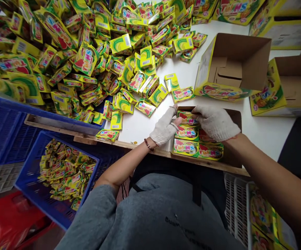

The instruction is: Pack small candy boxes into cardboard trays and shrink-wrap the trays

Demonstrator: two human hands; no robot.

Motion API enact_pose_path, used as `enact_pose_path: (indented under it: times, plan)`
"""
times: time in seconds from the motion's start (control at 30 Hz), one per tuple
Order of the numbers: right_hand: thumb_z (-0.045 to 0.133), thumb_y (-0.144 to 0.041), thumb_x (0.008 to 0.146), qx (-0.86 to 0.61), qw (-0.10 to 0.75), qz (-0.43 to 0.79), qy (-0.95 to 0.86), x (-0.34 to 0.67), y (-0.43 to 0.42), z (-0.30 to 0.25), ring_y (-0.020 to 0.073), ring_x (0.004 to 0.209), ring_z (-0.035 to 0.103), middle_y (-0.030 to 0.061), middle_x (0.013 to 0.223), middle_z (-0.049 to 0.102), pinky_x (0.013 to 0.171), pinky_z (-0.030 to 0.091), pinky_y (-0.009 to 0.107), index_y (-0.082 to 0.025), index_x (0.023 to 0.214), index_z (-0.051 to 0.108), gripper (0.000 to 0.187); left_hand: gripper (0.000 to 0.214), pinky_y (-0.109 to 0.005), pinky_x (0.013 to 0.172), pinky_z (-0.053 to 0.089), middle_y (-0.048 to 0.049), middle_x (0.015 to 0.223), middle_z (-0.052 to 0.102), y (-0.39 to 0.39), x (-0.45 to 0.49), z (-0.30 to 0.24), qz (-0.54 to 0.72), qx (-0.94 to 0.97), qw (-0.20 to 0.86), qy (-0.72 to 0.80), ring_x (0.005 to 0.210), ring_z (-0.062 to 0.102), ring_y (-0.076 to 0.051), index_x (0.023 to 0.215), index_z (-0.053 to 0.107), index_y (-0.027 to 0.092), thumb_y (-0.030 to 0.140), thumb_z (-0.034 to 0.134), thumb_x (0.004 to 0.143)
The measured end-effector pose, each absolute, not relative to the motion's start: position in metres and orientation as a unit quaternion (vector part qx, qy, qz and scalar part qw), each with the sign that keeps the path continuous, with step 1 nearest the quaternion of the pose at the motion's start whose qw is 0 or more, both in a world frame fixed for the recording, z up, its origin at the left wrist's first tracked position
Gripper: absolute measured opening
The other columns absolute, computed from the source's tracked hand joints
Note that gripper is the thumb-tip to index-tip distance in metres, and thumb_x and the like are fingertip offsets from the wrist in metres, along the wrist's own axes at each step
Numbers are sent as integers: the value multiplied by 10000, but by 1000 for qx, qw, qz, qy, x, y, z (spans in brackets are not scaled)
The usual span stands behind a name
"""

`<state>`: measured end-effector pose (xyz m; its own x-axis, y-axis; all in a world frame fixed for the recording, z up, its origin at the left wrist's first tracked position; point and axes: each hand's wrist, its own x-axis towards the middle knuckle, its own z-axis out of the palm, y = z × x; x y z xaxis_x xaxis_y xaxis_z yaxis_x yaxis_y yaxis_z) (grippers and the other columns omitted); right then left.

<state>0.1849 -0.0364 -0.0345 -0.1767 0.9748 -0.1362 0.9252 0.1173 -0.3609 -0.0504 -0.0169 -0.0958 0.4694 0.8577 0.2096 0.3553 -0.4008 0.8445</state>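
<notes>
Both my hands wear white knit gloves and rest on small yellow candy boxes packed in rows inside a shallow brown carton at the table's near edge. My left hand pinches the top of one small box in the row, thumb against it. My right hand is curled over the far end of the same row, fingers pressed down on the boxes. A big heap of the same yellow boxes covers the table's left and back.
An open, empty display carton lies on its side behind my hands, another at the right. A blue crate of small sweets sits low on the left, with a red bin beside it and a white crate at the lower right.
</notes>
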Motion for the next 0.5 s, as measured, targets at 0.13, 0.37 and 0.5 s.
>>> enact_pose_path:
  times: [0.13, 0.37, 0.5]
  plan:
    - [445, -188, 1071, -628, 42, 153, -762, 176, -37, -42, 331, 1078, 742, 153, 1190, 821, 872, 553, 406, -226, 1182, 827, 399, 518, -498, 1273, 583, -123, 1613, 680, -17, -51, -101, 303, 761, 426, 385, 1524, 640, -314, 1628, 521, 220, 377, 509, 1134]
    - [429, -178, 1077, -584, -19, 44, -810, 169, -58, -50, 364, 1079, 674, 251, 1300, 769, 871, 544, 451, -113, 1256, 840, 453, 439, -537, 1165, 572, -183, 1476, 702, 9, -98, -62, 141, 852, 205, 461, 1384, 661, -341, 1392, 691, 158, 145, 517, 989]
    - [477, -167, 1048, -553, -14, 92, -828, 173, -51, -50, 321, 1067, 687, 207, 1275, 789, 911, 562, 433, -152, 1233, 848, 414, 483, -591, 1136, 494, -219, 1438, 667, 40, -127, -32, -61, 869, 47, 490, 1371, 609, -409, 1383, 691, 158, 123, 589, 912]
